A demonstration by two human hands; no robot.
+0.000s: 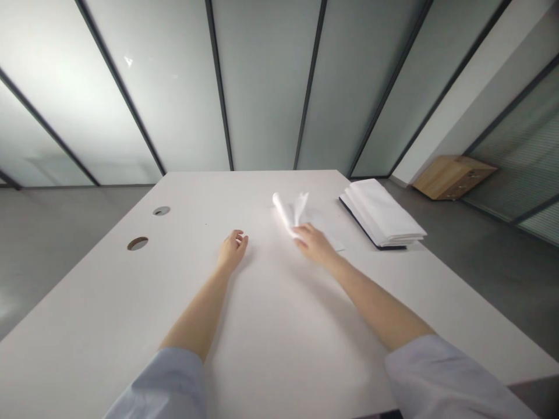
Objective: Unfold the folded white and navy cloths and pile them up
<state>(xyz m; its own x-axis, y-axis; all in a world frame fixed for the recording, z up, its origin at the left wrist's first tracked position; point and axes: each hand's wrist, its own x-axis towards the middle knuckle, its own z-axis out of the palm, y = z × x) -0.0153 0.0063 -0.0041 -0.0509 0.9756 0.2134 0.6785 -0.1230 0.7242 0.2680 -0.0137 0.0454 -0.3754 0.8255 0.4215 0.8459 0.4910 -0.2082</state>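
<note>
My right hand (313, 243) grips the near edge of a crumpled thin white sheet (283, 212), pinched between thumb and fingers. Whether the sheet is cloth, paper or film I cannot tell. Part of it stands up in folds beyond the fingers, and a flat corner shows on the table to the right of the hand. To the left, apart from the sheet, my left hand (233, 249) rests by the table surface, its fingers loosely curled and a little apart, with nothing in it.
A stack of folded white sheets (384, 212) lies on a dark flat backing near the right edge of the white table (271, 326). Two round holes, one with a grey cap (161, 210), sit at the left. Beyond stand frosted glass panels and a wooden cabinet (452, 176).
</note>
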